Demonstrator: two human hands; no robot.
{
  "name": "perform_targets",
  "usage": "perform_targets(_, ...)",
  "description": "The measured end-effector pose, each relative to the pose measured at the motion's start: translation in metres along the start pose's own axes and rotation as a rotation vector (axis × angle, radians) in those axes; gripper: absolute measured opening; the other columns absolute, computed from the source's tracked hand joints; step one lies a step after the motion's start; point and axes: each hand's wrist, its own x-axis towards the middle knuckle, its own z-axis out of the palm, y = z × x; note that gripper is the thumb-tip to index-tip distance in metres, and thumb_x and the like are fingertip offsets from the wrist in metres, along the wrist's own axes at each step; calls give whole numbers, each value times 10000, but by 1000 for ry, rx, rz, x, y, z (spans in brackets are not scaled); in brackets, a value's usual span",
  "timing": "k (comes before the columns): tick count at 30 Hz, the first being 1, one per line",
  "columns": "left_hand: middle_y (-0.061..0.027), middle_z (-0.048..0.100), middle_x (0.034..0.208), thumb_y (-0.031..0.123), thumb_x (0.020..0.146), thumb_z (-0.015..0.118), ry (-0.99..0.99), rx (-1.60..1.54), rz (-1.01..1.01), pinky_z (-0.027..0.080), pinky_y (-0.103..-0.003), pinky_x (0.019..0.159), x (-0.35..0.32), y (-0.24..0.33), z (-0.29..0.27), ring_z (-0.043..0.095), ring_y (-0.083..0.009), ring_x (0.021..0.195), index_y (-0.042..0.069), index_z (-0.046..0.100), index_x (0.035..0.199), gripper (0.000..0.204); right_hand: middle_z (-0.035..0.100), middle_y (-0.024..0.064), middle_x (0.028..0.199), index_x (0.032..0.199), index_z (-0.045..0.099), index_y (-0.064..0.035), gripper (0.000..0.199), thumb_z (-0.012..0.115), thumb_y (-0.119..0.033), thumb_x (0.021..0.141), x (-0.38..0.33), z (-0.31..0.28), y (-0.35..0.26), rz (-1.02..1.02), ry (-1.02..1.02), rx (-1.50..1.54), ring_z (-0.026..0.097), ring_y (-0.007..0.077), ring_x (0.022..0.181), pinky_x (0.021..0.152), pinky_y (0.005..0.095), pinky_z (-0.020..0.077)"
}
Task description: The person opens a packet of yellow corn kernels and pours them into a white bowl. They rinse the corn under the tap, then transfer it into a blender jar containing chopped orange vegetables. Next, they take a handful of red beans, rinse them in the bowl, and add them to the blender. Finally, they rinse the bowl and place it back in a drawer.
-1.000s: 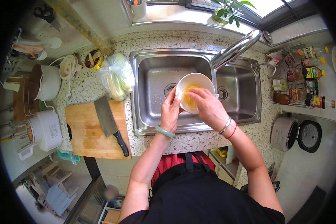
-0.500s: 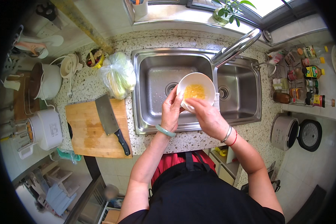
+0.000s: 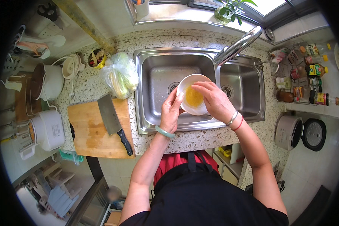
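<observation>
My left hand grips a small white bowl by its left side, the thumb lying along the rim. The bowl is over the front of the large sink basin and tilts a little. In its bottom lies a yellow mass, wet or fine-grained; its kind I cannot tell. My right hand reaches over the bowl's right rim. Its curved fingers are a little apart above the yellow contents, and nothing shows in them.
Around the bowl is a double steel sink with a tall faucet. To the left, a cleaver lies on a wooden cutting board. A bag of green vegetables is beside the sink. Bottles stand in a rack at right.
My right hand has moved up and right from the bowl's near side to its right rim. The yellow contents have gathered into a smoother patch. My left hand keeps its hold.
</observation>
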Motion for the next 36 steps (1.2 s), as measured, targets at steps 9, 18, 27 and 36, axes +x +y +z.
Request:
perform_targets(9,-49,627,1175,285,987,572,16,29,27,568,-321,844,-4,-4,-2,630,-139,1038,83,500,1375,443,622,138,1176,1139,625,-41,315,583,8,831,-23,11,-11,43,-39,23,586,326,1092,889,392,513)
perform_targets(18,-37,624,1167,283,996,551,38,73,-18,573,-312,821,-9,-4,-14,630,-129,1023,88,514,1334,392,617,134,1206,1177,620,-38,291,626,-64,887,-18,35,8,107,164,220,607,305,1100,891,366,513)
perform_targets(27,-57,610,1211,259,994,560,69,49,-14,577,-319,825,-8,-6,-24,625,-148,1046,67,502,1364,421,589,121,1307,1208,619,-50,306,578,-219,956,-28,31,-9,-74,-1,86,527,292,1258,1045,391,412)
perform_targets(36,-49,620,1183,282,995,552,86,130,-26,571,-344,835,-6,-3,-21,632,-153,1034,85,519,1330,390,644,136,1190,1158,634,-6,242,594,-66,927,-24,41,17,174,301,494,620,269,1115,964,361,492)
